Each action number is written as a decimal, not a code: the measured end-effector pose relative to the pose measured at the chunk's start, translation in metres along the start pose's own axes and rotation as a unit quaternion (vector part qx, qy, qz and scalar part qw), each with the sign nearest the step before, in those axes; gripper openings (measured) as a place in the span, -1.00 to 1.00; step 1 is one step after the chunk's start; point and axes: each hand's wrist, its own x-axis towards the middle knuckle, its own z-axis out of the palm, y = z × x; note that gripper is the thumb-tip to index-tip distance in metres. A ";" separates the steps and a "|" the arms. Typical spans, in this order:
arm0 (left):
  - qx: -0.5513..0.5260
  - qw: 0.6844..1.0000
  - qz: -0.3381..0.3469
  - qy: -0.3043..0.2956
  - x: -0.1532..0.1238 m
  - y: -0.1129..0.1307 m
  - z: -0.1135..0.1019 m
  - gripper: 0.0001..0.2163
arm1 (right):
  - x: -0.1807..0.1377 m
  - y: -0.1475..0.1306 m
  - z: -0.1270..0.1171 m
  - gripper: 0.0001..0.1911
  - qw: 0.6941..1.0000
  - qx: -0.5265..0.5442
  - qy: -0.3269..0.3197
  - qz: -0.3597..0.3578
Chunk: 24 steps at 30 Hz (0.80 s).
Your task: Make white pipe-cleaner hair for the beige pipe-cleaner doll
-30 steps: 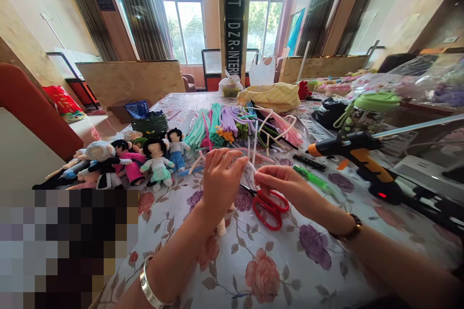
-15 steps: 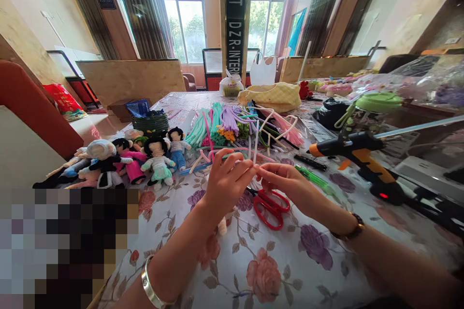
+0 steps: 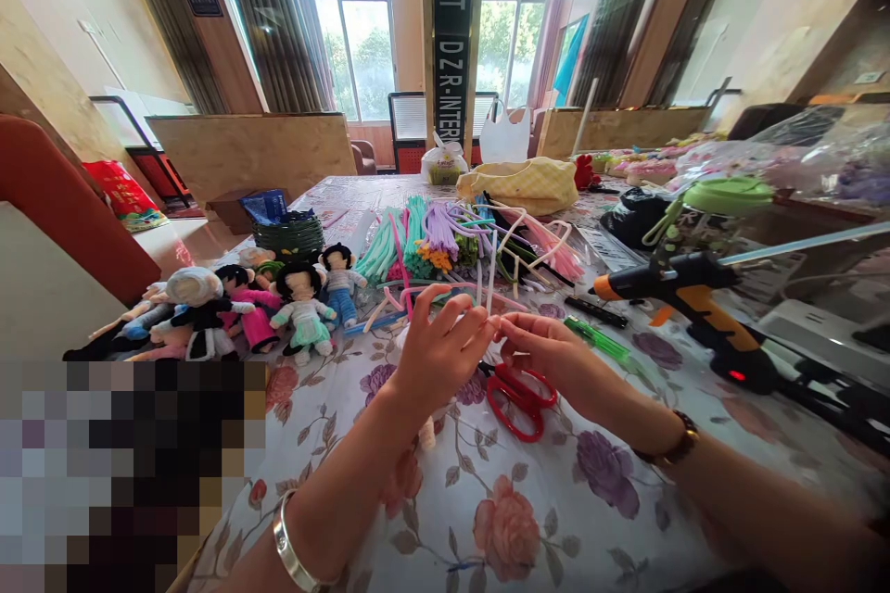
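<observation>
A white pipe cleaner (image 3: 492,271) stands upright above my fingertips. My left hand (image 3: 441,347) pinches its lower end between thumb and forefinger, the other fingers bent. Right beside it, my right hand (image 3: 546,354) is closed in a pinch at the same spot; the exact grip is hidden. Red-handled scissors (image 3: 518,400) lie on the flowered tablecloth (image 3: 445,519) below my right hand, blades partly covered. A small cream fuzzy piece (image 3: 426,434) shows from under my left wrist.
Behind my hands lies a heap of coloured pipe cleaners (image 3: 441,236). Several pipe-cleaner dolls (image 3: 302,306) sit at the left. On the right are a glue gun (image 3: 695,306), a green cutter (image 3: 596,338), a black pen-like tool (image 3: 596,310) and a green-lidded jar (image 3: 723,204).
My right hand has shifted slightly right and its fingers have curled in more at the pipe cleaner's base. The left hand has barely moved.
</observation>
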 end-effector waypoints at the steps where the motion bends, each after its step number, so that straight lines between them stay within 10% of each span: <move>1: 0.002 1.000 0.001 0.000 0.000 0.000 0.000 -0.93 | 0.000 0.000 0.000 -0.67 1.000 0.008 0.000 0.002; 24: 0.002 0.999 0.021 0.033 0.001 0.004 0.000 -0.92 | 0.001 0.004 -0.002 -0.57 0.999 0.003 0.034 0.013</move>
